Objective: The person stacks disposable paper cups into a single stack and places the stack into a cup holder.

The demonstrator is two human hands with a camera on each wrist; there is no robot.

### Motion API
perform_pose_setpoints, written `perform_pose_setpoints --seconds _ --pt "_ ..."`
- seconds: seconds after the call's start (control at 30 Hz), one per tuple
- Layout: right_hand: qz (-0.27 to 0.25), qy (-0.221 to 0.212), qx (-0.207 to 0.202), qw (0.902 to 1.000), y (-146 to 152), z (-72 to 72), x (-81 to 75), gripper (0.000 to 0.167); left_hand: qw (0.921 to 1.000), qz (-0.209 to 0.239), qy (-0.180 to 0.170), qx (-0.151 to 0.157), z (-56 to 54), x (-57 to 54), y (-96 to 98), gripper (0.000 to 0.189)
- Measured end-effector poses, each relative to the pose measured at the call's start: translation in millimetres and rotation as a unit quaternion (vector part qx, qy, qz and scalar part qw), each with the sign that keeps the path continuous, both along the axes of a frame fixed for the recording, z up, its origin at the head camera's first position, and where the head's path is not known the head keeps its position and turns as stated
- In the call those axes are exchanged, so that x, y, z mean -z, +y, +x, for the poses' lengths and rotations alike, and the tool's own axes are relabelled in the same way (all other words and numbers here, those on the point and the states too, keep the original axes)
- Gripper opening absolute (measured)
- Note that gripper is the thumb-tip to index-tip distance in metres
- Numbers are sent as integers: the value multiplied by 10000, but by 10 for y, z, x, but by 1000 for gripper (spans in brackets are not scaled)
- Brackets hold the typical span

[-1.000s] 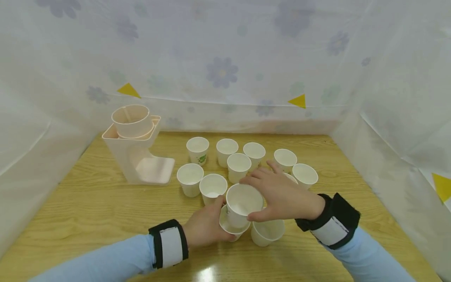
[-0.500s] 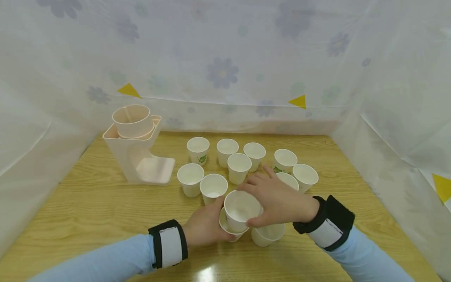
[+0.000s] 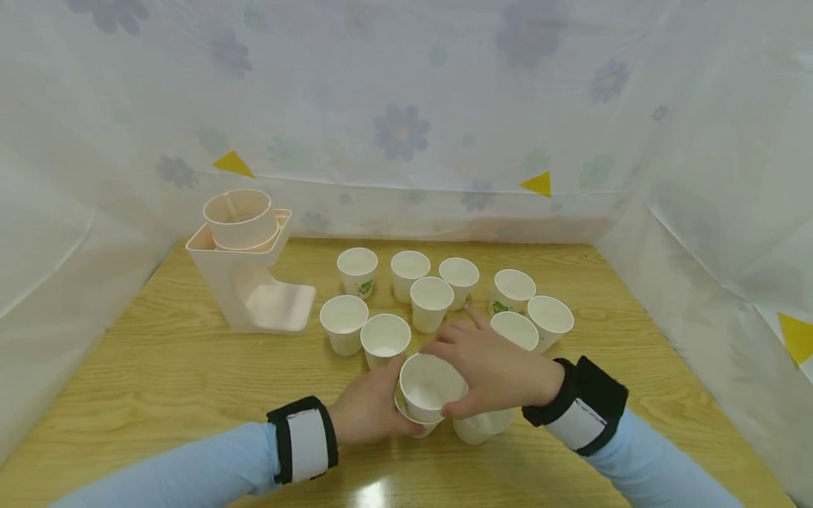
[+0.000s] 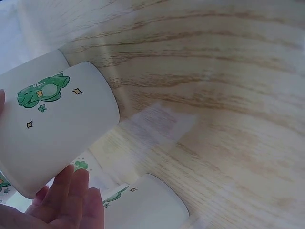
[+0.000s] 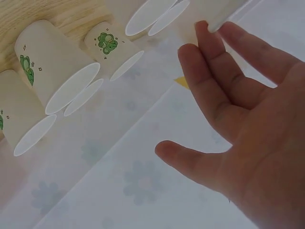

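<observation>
In the head view my left hand [image 3: 368, 406] grips a white paper cup [image 3: 429, 428] near the front of the table. A second paper cup [image 3: 432, 388] sits partly inside it, its rim higher, pinched between the thumb and fingers of my right hand [image 3: 498, 367]. The left wrist view shows a cup with a green cartoon print [image 4: 57, 129] beside the left hand's fingers [image 4: 69, 198]. In the right wrist view the right hand [image 5: 252, 109] touches a cup's edge [image 5: 226, 14] with its fingertips; most of that cup is out of frame.
Several more paper cups stand mouth up behind the hands, one nearest cup [image 3: 385, 339] just beyond the left hand. Another cup [image 3: 484, 425] is under the right hand. A pale pink dispenser-like stand [image 3: 238, 282] is at the left. Floral sheeting [image 3: 400, 106] surrounds the wooden table [image 3: 190, 381].
My right hand has moved down and slightly left, lowering its cup further into the one my left hand grips. The left hand has stayed in place.
</observation>
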State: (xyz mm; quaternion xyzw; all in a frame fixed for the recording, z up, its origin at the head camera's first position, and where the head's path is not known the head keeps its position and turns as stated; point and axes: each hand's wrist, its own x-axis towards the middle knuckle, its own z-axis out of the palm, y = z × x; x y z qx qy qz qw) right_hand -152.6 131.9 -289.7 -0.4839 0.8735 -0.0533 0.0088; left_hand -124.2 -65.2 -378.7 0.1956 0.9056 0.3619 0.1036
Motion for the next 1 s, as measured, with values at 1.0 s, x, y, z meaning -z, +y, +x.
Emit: perform_pose_setpoints --seconds 1.0 --pt "381 32 -89 9992 -35 -23 201 67 10000 47 -49 55 0 1 2 70"
